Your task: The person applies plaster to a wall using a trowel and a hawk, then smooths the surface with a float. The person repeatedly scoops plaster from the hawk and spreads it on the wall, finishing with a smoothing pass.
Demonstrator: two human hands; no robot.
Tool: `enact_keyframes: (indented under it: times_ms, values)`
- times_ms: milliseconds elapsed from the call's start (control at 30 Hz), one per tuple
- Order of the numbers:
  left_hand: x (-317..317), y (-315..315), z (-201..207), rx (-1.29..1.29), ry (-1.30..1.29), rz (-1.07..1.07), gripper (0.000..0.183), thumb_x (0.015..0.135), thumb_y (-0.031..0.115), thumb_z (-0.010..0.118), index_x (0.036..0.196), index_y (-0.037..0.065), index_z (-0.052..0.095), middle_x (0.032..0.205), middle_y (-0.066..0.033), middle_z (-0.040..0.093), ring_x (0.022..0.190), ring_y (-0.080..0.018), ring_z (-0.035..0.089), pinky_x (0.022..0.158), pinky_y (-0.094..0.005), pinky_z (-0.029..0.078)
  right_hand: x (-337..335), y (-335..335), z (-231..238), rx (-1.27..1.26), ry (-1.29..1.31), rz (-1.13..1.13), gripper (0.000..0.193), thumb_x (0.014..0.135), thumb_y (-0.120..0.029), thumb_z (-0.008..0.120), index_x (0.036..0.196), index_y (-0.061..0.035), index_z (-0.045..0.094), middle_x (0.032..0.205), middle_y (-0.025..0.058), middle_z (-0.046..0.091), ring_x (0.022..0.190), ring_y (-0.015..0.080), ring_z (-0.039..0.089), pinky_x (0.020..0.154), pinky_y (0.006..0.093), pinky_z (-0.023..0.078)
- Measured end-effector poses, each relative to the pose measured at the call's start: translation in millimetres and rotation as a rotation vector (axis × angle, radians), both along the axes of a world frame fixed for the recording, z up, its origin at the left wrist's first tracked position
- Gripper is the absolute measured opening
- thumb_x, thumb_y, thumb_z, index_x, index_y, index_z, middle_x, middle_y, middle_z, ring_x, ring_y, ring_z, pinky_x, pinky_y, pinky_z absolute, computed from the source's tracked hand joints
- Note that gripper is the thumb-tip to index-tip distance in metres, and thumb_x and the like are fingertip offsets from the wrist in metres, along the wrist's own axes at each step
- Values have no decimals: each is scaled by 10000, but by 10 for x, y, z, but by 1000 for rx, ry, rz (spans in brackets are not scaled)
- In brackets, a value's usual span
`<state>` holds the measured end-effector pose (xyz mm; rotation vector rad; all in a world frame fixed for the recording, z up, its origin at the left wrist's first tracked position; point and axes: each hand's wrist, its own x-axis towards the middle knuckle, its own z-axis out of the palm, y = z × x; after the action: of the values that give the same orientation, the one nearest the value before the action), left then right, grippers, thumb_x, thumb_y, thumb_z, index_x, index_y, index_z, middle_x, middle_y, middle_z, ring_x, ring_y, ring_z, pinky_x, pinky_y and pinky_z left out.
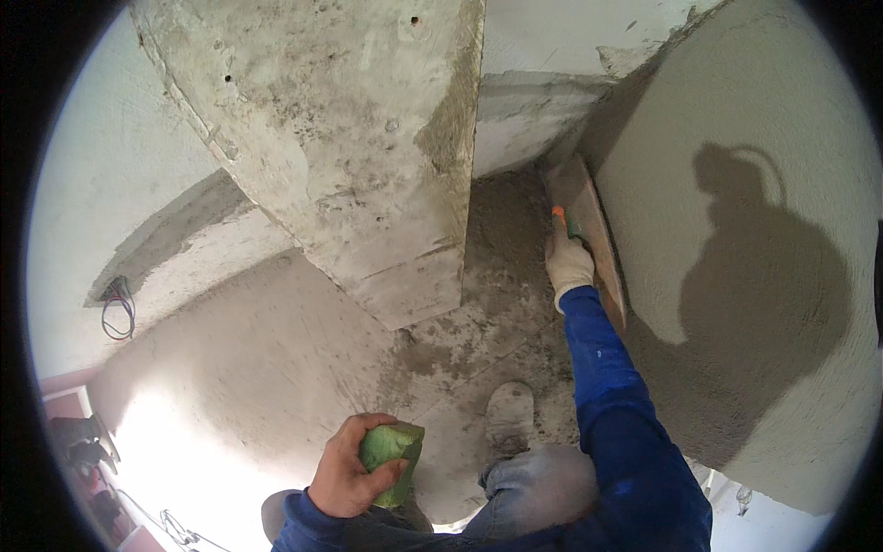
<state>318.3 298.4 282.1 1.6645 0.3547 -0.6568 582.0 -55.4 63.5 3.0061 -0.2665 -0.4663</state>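
My left hand [351,467], bare, is wrapped round a green sponge block [391,453] in front of my left leg. The sponge looks damp and dark along one side. My right hand [570,261] wears a pale work glove with an orange patch at a fingertip. It grips the green handle of a long plastering float [578,189], whose board stands on edge along the foot of the plastered right wall [782,120]. The glove hides part of the handle, and I cannot tell whether the whole board touches the wall.
A rough concrete column [340,166] juts in from the top centre. Mortar stains cover the floor [515,304] by my shoe [510,414]. Loose wires [118,311] hang from the left wall's chased groove [170,225]. A cable [175,529] lies at lower left. My shadow falls on the right wall.
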Motion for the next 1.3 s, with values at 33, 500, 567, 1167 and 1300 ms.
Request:
enact_keyframes:
  times_ms: [33,500,567,1167,1300]
  values:
    - [-7,-5,-1,-6,5,4,501,729,116,729,1175,-12,541,1034,-150,618,955,-241,616,850,-337,489,27,3,-46,-26,-10,32,553,955,-298,478,1482,-254,317,1106,209,639,989,352,654,799,460,544]
    - [-108,61,-44,28,-72,30,501,708,120,748,1162,16,563,1058,-179,599,976,-306,616,858,-368,487,-88,-207,96,-120,-258,74,574,946,-351,524,1478,-281,320,823,202,632,687,312,682,564,401,558]
    - [-92,124,-68,82,-64,9,503,717,96,720,1173,-6,533,1033,-140,626,949,-242,622,842,-335,496,-244,-262,7,-208,-208,131,591,947,-356,523,1488,-298,292,809,190,641,638,312,674,547,404,552]
    - [-37,45,-120,111,-19,31,510,689,141,743,1152,13,574,1037,-179,598,960,-315,613,860,-363,481,23,-71,-314,-5,-244,114,372,951,-372,491,1277,-201,542,925,209,645,769,366,679,634,478,551]
    - [-19,27,-121,129,-81,-6,505,691,143,741,1151,20,576,1035,-177,598,959,-320,612,855,-367,481,159,5,-368,-32,-56,90,345,944,-357,508,1243,-190,555,986,223,648,860,364,679,667,474,556]
